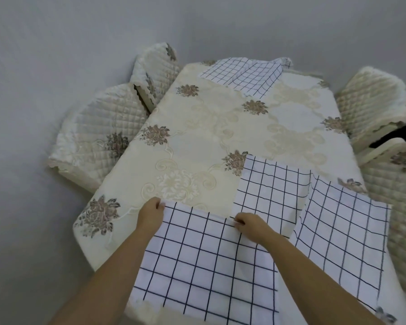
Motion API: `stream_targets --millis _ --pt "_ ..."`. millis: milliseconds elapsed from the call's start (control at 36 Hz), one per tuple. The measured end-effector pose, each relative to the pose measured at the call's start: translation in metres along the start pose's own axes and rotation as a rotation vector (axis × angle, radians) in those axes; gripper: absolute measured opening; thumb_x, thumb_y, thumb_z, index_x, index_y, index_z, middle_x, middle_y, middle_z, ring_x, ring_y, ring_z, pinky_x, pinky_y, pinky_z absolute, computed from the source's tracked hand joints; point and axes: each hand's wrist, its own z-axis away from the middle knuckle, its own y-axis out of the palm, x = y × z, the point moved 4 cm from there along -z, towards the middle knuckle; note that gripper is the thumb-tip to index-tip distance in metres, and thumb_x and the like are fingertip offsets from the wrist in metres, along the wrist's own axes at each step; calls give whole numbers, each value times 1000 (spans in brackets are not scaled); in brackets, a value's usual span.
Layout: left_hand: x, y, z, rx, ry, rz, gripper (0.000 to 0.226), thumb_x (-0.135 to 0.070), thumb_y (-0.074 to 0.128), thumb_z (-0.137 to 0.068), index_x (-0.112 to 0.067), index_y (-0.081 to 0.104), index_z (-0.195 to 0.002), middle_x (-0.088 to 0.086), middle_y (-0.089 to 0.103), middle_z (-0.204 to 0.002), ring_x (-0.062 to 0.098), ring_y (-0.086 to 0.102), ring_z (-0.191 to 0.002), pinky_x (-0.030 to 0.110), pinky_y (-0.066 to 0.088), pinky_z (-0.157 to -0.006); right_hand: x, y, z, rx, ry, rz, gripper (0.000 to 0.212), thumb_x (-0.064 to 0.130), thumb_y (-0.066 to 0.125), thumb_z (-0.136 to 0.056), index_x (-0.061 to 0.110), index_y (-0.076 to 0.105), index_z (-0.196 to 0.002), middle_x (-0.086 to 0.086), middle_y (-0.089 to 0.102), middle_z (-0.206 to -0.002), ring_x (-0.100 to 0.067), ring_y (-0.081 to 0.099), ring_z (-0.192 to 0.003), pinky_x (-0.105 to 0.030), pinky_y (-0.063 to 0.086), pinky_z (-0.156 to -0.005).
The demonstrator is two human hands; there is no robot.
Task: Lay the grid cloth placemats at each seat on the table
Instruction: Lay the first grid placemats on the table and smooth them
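Observation:
A white placemat with a dark grid (pixel 204 261) lies at the near end of the table (pixel 197 141), which wears a cream floral cloth. My left hand (pixel 150 213) pinches its far left corner, and my right hand (pixel 250 225) pinches its far right corner. A second grid placemat (pixel 271 191) lies just beyond my right hand. A third one (pixel 342 238) lies at the near right and overlaps the table's edge. At the far end lie two more overlapping grid placemats (pixel 244 75).
Quilted cream chairs stand around the table: two at the left (pixel 99 137), (pixel 155 69) and two at the right (pixel 370 102), (pixel 396 207). A dark object (pixel 399 134) shows at the right edge. The floor around is plain grey.

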Motion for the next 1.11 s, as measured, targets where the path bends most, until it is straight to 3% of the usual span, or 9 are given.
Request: stream_targets --millis 194,306,444,528,611,722,833,944,1111 --pt "1 -14 -33 19 42 1 40 -12 38 -99 -15 25 -61 3 27 -59 14 24 -53 28 17 -52 29 4 -16 -20 11 -18 11 20 42 -97 18 52 -96 1 48 -93 -15 44 -86 -23 33 -72" --pt "-1 -26 -57 70 94 -49 34 -14 38 -100 -15 34 -66 1 34 -61 12 29 -54 26 21 -51 50 10 -27 -51 52 -65 18 21 43 -97 12 57 -102 1 48 -94 -15 44 -87 -24 34 -72" --pt "-8 -42 -89 105 178 -44 31 -17 38 -100 -15 39 -69 1 37 -61 14 32 -57 26 23 -51 78 14 -45 -73 94 -116 12 19 43 -97 15 47 -86 -1 49 -90 -16 45 -84 -24 32 -68" --pt "-16 -51 -108 120 225 -50 25 -18 37 -100 -9 44 -78 1 41 -65 19 40 -67 25 24 -52 94 14 -57 -114 114 -177 17 18 43 -97 10 46 -82 -2 47 -79 -17 43 -79 -23 30 -56" --pt "-25 -56 -125 159 213 -51 18 -18 40 -99 -9 55 -104 3 54 -89 24 52 -88 29 36 -67 102 16 -67 -158 153 -239 28 17 44 -97 13 43 -69 5 41 -66 -16 42 -68 -18 25 -52" --pt "-23 -57 -144 190 201 -149 51 -24 53 -93 -11 37 -140 13 49 -134 30 47 -122 40 40 -101 102 20 -79 -221 236 -334 38 15 44 -96 20 35 -59 4 39 -63 -9 37 -59 -20 25 -52" --pt "-9 -57 -154 241 199 -247 62 -27 53 -93 -12 25 -146 15 34 -146 30 34 -133 40 31 -109 100 21 -86 -320 318 -466 39 12 45 -95 18 35 -58 4 38 -61 -7 35 -56 -20 24 -50" --pt "3 -56 -159 284 184 -210 62 -26 51 -94 -12 22 -147 12 27 -151 28 27 -138 40 26 -113 100 20 -94 -391 386 -600 29 11 44 -95 9 45 -67 1 42 -62 -12 38 -58 -21 26 -51" --pt "16 -62 -168 287 174 -217 63 -27 51 -95 -10 21 -147 12 21 -153 26 22 -141 40 25 -114 102 23 -111 -494 481 -804 24 8 43 -95 4 43 -72 -4 37 -64 -14 32 -57 -25 23 -51"
